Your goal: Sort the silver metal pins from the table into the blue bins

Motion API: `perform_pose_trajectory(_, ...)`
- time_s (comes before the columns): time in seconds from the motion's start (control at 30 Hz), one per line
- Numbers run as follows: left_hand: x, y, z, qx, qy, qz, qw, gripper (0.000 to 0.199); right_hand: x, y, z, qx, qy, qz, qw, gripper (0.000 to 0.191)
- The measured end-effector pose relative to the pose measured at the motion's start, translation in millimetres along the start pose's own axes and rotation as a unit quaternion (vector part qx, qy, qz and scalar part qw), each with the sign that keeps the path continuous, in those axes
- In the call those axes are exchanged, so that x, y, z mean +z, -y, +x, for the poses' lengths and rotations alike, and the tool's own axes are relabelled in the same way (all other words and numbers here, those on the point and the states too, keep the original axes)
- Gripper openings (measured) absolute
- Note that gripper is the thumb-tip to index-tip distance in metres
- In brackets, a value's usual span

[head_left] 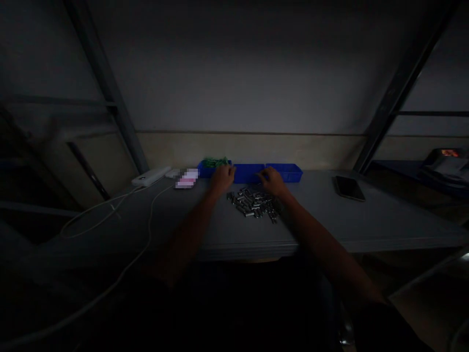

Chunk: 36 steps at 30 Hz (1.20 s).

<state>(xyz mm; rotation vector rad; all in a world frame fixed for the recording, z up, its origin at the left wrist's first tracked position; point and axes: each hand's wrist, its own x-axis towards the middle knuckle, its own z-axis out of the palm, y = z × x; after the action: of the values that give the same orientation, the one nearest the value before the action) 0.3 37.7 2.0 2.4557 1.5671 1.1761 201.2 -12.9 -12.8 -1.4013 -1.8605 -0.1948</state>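
Metal parts (pixel 254 203) heaped on the near side of the blue bins (pixel 247 174) — likely for short reaches; left hand (pixel 223 179) leftward, right hand (pixel 271 182) rightward, fingers curled (grasp too dark to tell).

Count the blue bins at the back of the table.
3, in a row: the left bin with green pieces in it, the middle bin and the right bin.

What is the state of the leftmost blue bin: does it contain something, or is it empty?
Not empty: green items show above the rim of the leftmost blue bin. How full, I cannot tell.
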Motion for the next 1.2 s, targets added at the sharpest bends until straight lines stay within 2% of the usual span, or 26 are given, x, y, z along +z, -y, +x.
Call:
perform_pose_trajectory(0.03, -0.8, 8.2, 5.7, -0.001, -0.048, 0.045, 0.998, 0.029, -1.2, -7.1, 3.1, 0.019, -0.019, -0.022, 0.999, 0.023)
perform_pose_trajectory(0.07, -0.8, 16.0, 10.9, -0.001, -0.071, 0.08, 0.994, 0.027, -2.7, -14.0, 6.1, 0.035, -0.031, -0.043, 0.998, 0.024)
perform_pose_trajectory(0.1, 0.0, 22.9, 15.3, 0.005, -0.064, 0.104, 0.992, 0.027, -4.2, -20.3, 8.9, 0.045, -0.036, -0.06, 0.996, 0.025)
perform_pose_trajectory(0.2, 5.9, 35.2, 22.3, -0.003, 0.042, 0.142, 0.989, 0.031, -6.7, -33.5, 17.2, 0.05, -0.011, -0.092, 0.994, 0.024)
perform_pose_trajectory(0.23, 8.2, 36.2, 22.8, -0.006, 0.056, 0.145, 0.988, 0.033, -6.4, -35.7, 19.9, 0.052, 0.005, -0.098, 0.994, 0.024)
perform_pose_trajectory(0.37, 12.1, 31.6, 21.3, -0.008, 0.056, 0.146, 0.988, 0.033, -0.3, -35.6, 26.5, 0.082, 0.056, -0.097, 0.99, 0.026)
perform_pose_trajectory(0.5, 4.2, 25.5, 18.1, 0.026, 0.073, 0.134, 0.988, 0.032, 1.4, -30.5, 21.7, 0.076, 0.072, -0.087, 0.991, 0.027)
perform_pose_trajectory(0.73, -12.5, 14.1, -0.8, 0.032, 0.084, 0.149, 0.985, 0.031, -6.2, -26.7, 6.0, 0.069, 0.054, -0.067, 0.994, 0.026)
perform_pose_trajectory(0.93, -12.0, 5.2, -12.5, 0.03, 0.068, 0.189, 0.979, 0.032, -7.5, -21.9, 4.6, 0.08, 0.051, -0.053, 0.994, 0.025)
perform_pose_trajectory(1.2, -13.8, -2.3, -20.1, 0.011, 0.062, 0.184, 0.981, 0.027, -11.1, -19.9, 5.0, 0.094, 0.042, -0.043, 0.994, 0.025)
